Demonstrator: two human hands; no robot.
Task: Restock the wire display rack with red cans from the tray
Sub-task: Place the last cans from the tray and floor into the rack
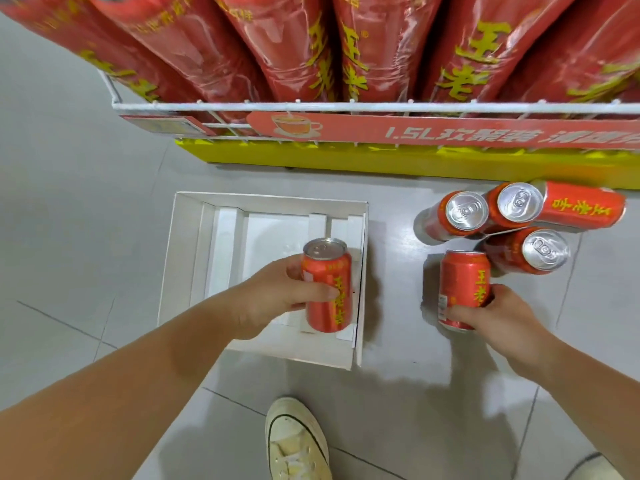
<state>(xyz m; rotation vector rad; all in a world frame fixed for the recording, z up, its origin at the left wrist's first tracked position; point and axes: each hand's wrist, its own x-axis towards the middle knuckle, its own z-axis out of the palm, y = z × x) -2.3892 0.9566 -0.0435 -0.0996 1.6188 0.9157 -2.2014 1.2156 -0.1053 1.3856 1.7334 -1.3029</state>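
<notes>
A white cardboard tray (214,244) lies on the grey floor below the white wire display rack (311,107). My left hand (277,296) is shut on a red can (327,285), held upright over the tray's right side. My right hand (498,317) grips a second red can (462,289) from below, to the right of the tray, low over the floor. Several more red cans (519,216) stand and lie clustered on the floor just beyond my right hand.
Large red bottles (363,46) fill the rack's top shelf. A red price strip (450,133) and a yellow base (381,161) run below the rack's front rail. My pale sneaker (294,441) stands on the tiled floor at the bottom centre.
</notes>
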